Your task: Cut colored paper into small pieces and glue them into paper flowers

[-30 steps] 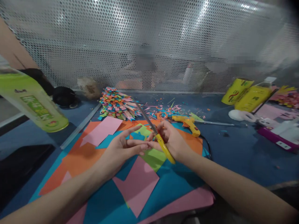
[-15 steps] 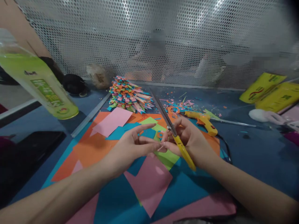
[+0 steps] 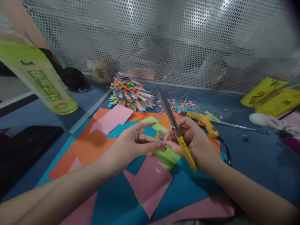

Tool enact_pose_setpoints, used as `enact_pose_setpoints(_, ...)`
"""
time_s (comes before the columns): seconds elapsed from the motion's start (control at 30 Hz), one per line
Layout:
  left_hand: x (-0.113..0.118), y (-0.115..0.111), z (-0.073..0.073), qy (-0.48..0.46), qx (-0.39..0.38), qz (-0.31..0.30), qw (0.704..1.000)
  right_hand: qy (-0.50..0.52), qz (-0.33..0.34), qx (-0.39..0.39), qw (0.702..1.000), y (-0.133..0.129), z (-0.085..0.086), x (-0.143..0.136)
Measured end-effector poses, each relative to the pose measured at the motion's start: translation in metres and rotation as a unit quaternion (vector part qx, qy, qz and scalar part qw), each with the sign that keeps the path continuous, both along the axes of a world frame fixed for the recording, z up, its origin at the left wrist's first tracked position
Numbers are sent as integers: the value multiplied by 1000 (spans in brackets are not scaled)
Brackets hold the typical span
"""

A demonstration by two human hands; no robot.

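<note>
My right hand [image 3: 194, 140] holds a pair of scissors [image 3: 174, 125] with yellow handles; the closed blades slant up and away to the left. Its thumb and fingertip meet the tips of my left hand [image 3: 140, 140]. The left thumb and a finger are pinched together, with another finger stretched out above. Something tiny and pinkish shows between the fingertips, too small to name. Beneath the hands lie sheets of coloured paper: a pink piece [image 3: 150, 187], a green strip [image 3: 170, 157] and a blue sheet [image 3: 114, 197]. A small orange paper ring [image 3: 161, 134] rests just behind the fingertips.
A cone of layered paper strips [image 3: 130, 92] stands behind the sheets, beside paper scraps [image 3: 180, 106]. A yellow glue gun [image 3: 206, 123] lies to the right. At left are a green bottle [image 3: 44, 78] and a dark phone [image 3: 30, 150]. Yellow packets [image 3: 274, 97] sit far right.
The view has shifted slightly. Both hands stay together at the fingertips, and the scissors remain in my right hand with almost the same slant.
</note>
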State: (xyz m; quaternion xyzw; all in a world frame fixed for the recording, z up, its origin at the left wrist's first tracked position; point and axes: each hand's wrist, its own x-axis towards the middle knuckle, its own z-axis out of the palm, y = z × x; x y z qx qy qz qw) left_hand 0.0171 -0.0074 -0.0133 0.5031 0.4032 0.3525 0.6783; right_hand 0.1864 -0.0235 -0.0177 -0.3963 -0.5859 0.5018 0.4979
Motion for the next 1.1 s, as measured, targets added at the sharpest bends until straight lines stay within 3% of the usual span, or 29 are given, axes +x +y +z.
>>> enact_pose_setpoints(0.87,1,-2,8,-39,34,15,999,-25,-16,-40,999,-1,6,3)
enact_pose_setpoints(1.1,-4,-3,23,-69,125,111,984,-82,-48,-44,995,-7,3,0)
